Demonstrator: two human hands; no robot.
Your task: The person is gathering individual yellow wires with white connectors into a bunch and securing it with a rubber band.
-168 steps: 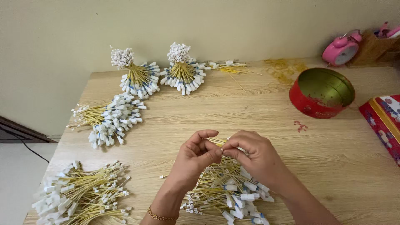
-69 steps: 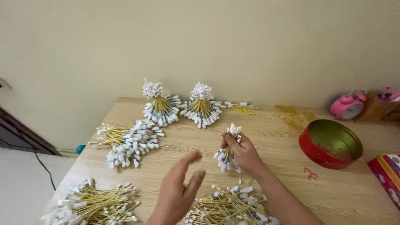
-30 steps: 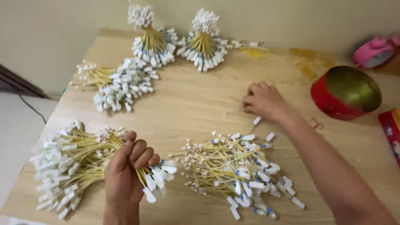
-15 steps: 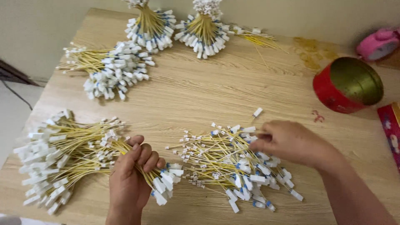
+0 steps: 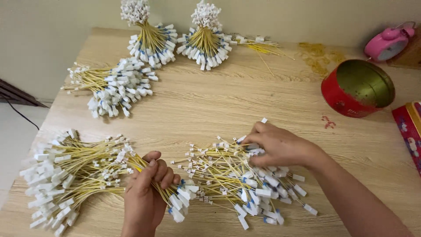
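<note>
Head view: the left hand is curled tight around a bunch of yellow wires with white connectors, keeping them gathered. The right hand pinches wires out of the loose pile near the bench's front edge. Tied bundles stand far left; a red tin sits right.

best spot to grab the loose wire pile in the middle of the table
Probably across the yellow wires from above, where the strands run roughly parallel and bunched. The white plugs fan out loose at the near-right end, so pinching there would likely lift only a few. The right hand already rests on the pile's far edge.
</note>
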